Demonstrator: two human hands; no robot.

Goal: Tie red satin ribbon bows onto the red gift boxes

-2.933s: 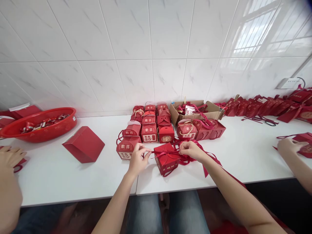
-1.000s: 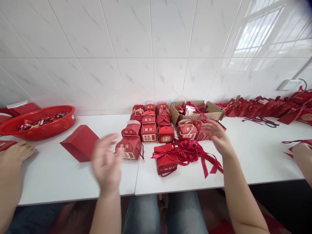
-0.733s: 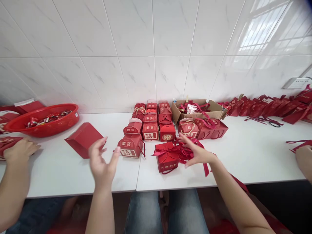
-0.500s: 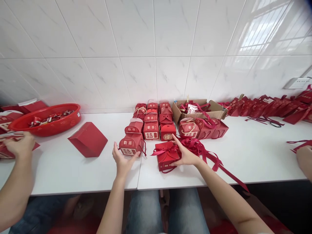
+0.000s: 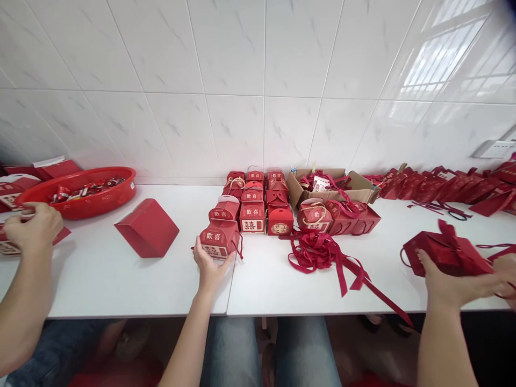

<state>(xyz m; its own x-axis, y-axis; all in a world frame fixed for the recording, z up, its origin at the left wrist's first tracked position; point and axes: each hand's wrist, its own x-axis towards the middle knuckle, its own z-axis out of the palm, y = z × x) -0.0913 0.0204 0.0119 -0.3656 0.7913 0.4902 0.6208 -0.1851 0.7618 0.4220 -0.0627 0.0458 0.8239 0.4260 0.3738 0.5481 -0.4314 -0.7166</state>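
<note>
My left hand (image 5: 208, 264) cups the near side of a red gift box with a white label (image 5: 218, 241), the front one of a cluster of several closed red boxes (image 5: 253, 207). My right hand (image 5: 445, 284) is far out to the right, gripping a red box tied with a ribbon (image 5: 445, 252) just above the table. Another person's hand (image 5: 507, 271) at the right edge touches that same box. A heap of loose red ribbon (image 5: 322, 251) lies between my hands on the white table (image 5: 262, 279).
A red basin of wrapped sweets (image 5: 80, 191) and a tilted red box (image 5: 148, 227) are on the left, beside a second person's hand (image 5: 34, 228) holding a red item. An open cardboard carton (image 5: 355, 185) and a row of flat red boxes (image 5: 443, 185) line the wall.
My right hand picked the ribboned box up from the table's middle and carried it far right to another person's hand. My left hand moved forward onto the labelled box.
</note>
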